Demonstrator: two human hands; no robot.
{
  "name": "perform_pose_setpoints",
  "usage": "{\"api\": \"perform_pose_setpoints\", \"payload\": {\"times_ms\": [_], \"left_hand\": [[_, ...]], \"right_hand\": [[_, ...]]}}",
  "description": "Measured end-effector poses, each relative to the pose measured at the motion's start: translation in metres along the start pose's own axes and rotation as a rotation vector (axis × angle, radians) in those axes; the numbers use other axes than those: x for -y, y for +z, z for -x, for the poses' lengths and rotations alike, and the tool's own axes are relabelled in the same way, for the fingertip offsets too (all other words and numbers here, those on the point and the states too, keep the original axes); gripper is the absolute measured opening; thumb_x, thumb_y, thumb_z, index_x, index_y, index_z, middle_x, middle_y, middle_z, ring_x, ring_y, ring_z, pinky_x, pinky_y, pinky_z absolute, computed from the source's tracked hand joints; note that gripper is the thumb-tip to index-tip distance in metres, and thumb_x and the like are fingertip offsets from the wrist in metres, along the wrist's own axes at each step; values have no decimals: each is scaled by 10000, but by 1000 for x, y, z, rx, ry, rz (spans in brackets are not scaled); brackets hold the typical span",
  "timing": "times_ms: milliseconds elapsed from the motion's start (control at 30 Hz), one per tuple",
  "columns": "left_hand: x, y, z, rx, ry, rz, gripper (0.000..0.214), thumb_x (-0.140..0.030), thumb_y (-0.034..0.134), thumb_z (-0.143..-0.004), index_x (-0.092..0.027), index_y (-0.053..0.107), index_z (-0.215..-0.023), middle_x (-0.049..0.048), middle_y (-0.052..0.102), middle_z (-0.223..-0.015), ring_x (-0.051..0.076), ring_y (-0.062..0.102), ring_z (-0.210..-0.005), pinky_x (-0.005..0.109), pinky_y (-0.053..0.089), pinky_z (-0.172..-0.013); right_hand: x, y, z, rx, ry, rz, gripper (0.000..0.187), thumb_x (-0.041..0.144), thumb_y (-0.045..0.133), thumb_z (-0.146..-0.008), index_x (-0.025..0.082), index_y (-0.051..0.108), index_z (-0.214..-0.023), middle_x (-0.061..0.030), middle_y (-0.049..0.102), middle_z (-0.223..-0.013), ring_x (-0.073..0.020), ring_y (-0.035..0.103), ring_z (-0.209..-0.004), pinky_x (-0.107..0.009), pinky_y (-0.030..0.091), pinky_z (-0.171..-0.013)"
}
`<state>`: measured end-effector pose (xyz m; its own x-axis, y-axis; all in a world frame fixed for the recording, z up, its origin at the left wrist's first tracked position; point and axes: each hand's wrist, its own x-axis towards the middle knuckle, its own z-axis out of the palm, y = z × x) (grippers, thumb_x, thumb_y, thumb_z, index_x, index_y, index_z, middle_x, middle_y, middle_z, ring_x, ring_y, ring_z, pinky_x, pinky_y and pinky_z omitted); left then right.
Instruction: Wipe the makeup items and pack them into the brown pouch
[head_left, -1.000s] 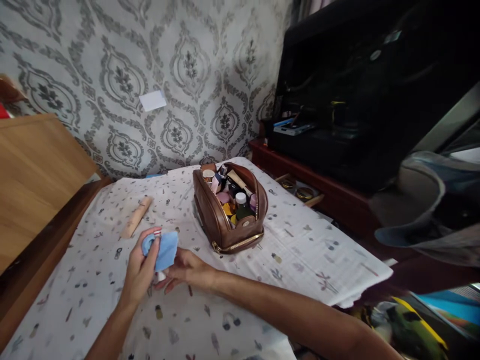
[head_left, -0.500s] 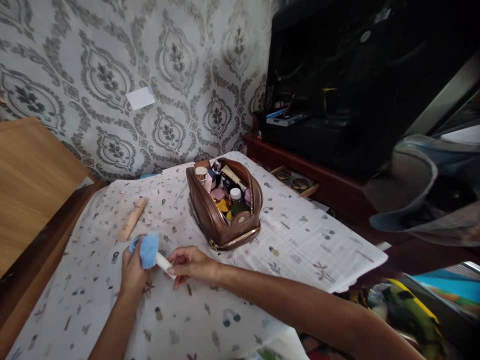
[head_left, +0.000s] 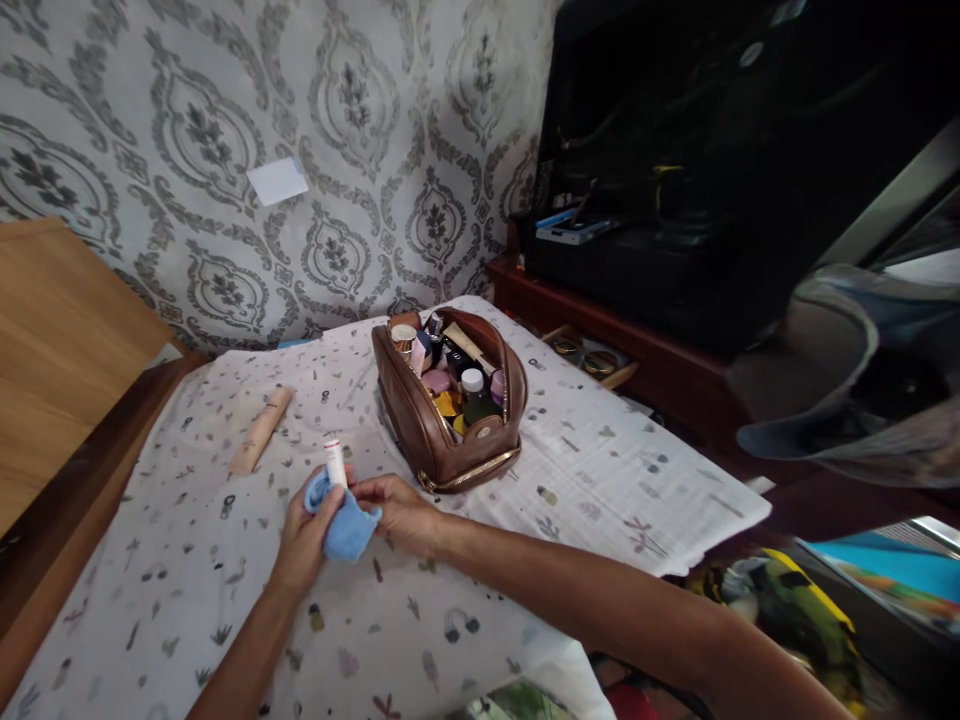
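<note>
My left hand (head_left: pixel 306 525) is closed around a light blue cloth (head_left: pixel 349 532) and the lower part of a slim white tube (head_left: pixel 334 462). The tube points up out of the cloth, with a thin reddish band near its top. Close against them is my right hand (head_left: pixel 401 516), its fingers pinched at the cloth's right side; its fingertips are partly hidden. A peach-coloured tube (head_left: pixel 261 432) lies on the patterned white cover (head_left: pixel 405 620) beyond my left hand. Past my right hand stands an unzipped brown toiletry bag (head_left: pixel 420 430), packed with bottles, jars and tubes.
Patterned wallpaper rises behind the table, with a wooden panel (head_left: pixel 67 350) at the left. To the right are a large dark screen (head_left: pixel 705 150), a pulled-out drawer (head_left: pixel 592 358) holding round items, and a hanging translucent bag (head_left: pixel 814 370). Various items lie below the table's right edge.
The white tube has gone from sticking out to the right, held by my right hand, to standing upright in the cloth. My left hand has moved right, and my right hand has shifted to the cloth.
</note>
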<state>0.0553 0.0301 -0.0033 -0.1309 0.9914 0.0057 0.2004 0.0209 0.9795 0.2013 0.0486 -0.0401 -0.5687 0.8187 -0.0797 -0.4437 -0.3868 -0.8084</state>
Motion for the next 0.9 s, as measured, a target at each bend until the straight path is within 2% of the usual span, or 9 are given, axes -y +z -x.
{"api": "perform_pose_setpoints", "payload": {"times_ms": [67,167,267,333,500,633,733,833,900], "left_hand": [[-1,3,1,72,-28,50,515,-557,797,-714,-151,700,-1016,58,733,-910,241,713,-880,313,579,-792],[0,2,-1,125,-26,106,490,-549,793,-750,-159,697,-1029,63,736,-938,240,721,-889,323,586,-819],[2,1,-2,82,20,107,478,-576,765,-781,-171,692,-1024,69,732,-947,231,717,-887,305,585,-805],[4,0,-1,26,57,75,493,-610,746,-787,-173,683,-1006,69,724,-932,220,706,-874,283,577,-785],[5,-3,-1,-120,112,-34,536,-675,679,-807,-179,659,-1010,33,681,-859,181,657,-793,246,541,-721],[5,-6,-2,-194,193,-193,521,-688,605,-843,-184,662,-961,20,653,-827,173,610,-759,238,502,-679],[3,-5,0,-58,260,-289,477,-648,564,-878,-182,651,-832,-4,600,-708,155,543,-652,241,467,-628],[0,-3,4,97,294,-332,444,-590,539,-905,-184,629,-749,-22,555,-631,140,493,-578,243,437,-586],[-2,-3,5,116,303,-329,447,-576,536,-906,-188,603,-695,-25,535,-608,138,481,-565,242,428,-573]], "right_hand": [[-1,0,-1,-62,2,-30,481,507,903,-535,168,675,-790,38,628,-740,-103,573,-683,-265,471,-732],[2,1,-1,-104,10,-42,442,335,886,-516,191,685,-882,31,640,-813,-118,582,-745,-244,465,-693],[9,2,1,-96,8,3,488,186,838,-487,202,682,-948,23,641,-866,-144,594,-795,-229,464,-633],[13,2,3,-90,-21,72,513,156,804,-500,200,676,-995,9,642,-915,-159,603,-806,-231,477,-605],[19,3,13,-145,-158,376,405,213,693,-717,205,625,-1116,-15,623,-991,-107,562,-663,-224,451,-545],[27,5,20,-198,-253,502,271,353,576,-910,198,612,-1129,3,563,-871,-87,528,-622,-208,422,-533],[33,7,20,-180,-266,419,393,552,561,-926,194,609,-1079,23,509,-787,-92,504,-609,-206,416,-511],[35,8,18,-159,-283,323,497,663,672,-821,188,599,-945,42,486,-740,-73,455,-562,-204,390,-487],[35,9,17,-142,-307,290,525,675,741,-755,182,584,-842,51,476,-686,-68,435,-547,-205,375,-484]]}}
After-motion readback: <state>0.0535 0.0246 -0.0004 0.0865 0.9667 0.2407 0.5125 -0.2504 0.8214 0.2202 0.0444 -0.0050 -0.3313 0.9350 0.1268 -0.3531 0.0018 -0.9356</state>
